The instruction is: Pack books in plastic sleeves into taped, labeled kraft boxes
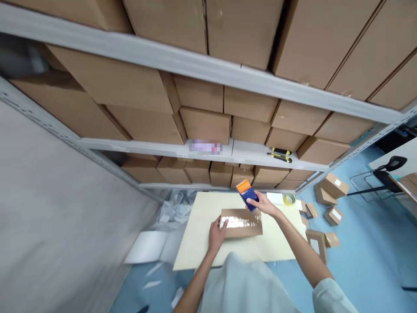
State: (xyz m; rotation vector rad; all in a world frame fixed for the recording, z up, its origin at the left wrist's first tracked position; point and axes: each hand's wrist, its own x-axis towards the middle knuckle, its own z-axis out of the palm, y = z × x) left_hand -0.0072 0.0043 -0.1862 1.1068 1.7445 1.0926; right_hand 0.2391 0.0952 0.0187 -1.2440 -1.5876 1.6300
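A closed cardboard box (243, 232) with shiny clear tape across its top lies on the cream-coloured table (192, 243). My left hand (217, 234) grips the box's left end, thumb on top and fingers along the side. Above the box's far right part, my right hand (262, 204) holds a small flat blue-and-orange packet (244, 188), tilted, its orange end pointing up and left. Its exact kind is not clear. Beyond my right hand, a roll of tape (289, 199) and a white paper sheet (274, 198) lie at the table's far edge.
Metal shelving (156, 150) packed with cardboard boxes rises behind the table. Two yellow-and-black utility knives (280, 155) rest on a shelf. Several small labelled boxes (332, 215) sit on the blue floor at right. Crumpled clear wrapping (176, 208) is heaped at left, beside a grey wall.
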